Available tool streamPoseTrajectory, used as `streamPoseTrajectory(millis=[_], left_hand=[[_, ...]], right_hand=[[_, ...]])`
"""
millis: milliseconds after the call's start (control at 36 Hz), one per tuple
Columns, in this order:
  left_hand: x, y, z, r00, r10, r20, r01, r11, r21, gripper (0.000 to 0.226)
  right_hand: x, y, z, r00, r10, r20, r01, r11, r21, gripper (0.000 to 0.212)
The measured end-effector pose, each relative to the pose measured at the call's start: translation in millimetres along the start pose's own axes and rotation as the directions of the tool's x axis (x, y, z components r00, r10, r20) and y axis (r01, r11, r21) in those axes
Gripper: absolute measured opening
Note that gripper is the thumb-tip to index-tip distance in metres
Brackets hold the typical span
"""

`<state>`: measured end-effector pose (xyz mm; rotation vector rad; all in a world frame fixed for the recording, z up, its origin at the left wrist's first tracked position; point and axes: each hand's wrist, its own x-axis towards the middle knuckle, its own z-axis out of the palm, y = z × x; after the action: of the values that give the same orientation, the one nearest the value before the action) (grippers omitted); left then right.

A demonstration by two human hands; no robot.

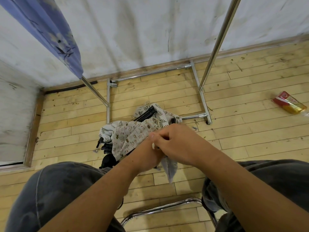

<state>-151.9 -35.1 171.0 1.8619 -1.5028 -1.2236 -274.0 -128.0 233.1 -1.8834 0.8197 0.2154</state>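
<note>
I sit over a wooden floor with both hands together in front of my knees. My right hand (178, 143) lies on top with its fingers curled, gripping a cream cloth with a small animal print (128, 136). A grey end of the cloth (170, 169) hangs below the hands. My left hand (147, 149) reaches in under the right one; only its wrist and back show, and its fingers are hidden. Under the cloth on the floor lies a pile of black hangers (145, 114).
A chrome clothes rack base (203, 97) stands on the floor ahead, with two poles (215, 47) rising from it. A blue printed fabric (50, 30) hangs at upper left. A red and yellow packet (289, 104) lies at right. A chrome chair frame (160, 210) is between my legs.
</note>
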Motion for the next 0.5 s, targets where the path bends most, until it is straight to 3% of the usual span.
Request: streamPoseTrajectory(millis=[139, 250, 333, 500], left_hand=[[-0.4, 7.1, -3.6, 0.996, 0.024, -0.09, -0.036, 0.99, -0.133, 0.045], [1.2, 11.9, -2.2, 0.992, 0.008, -0.128, -0.028, 0.987, -0.159, 0.031], [2.8, -0.9, 1.5, 0.991, -0.032, -0.127, 0.017, 0.992, -0.122, 0.017], [8.9, -4.7, -0.2, 0.947, -0.024, -0.321, 0.027, 1.0, 0.006, 0.046]], right_hand=[[-3.4, -3.2, -0.5, 0.994, -0.083, -0.067, 0.081, 0.996, -0.031, 0.046], [-2.3, -3.0, 1.4, 0.988, -0.098, -0.121, 0.105, 0.993, 0.057, 0.05], [-2.8, -5.3, 1.6, 0.987, -0.079, -0.141, 0.099, 0.984, 0.147, 0.048], [-4.8, -10.7, -5.9, 0.996, 0.049, -0.078, -0.02, 0.942, 0.335, 0.048]])
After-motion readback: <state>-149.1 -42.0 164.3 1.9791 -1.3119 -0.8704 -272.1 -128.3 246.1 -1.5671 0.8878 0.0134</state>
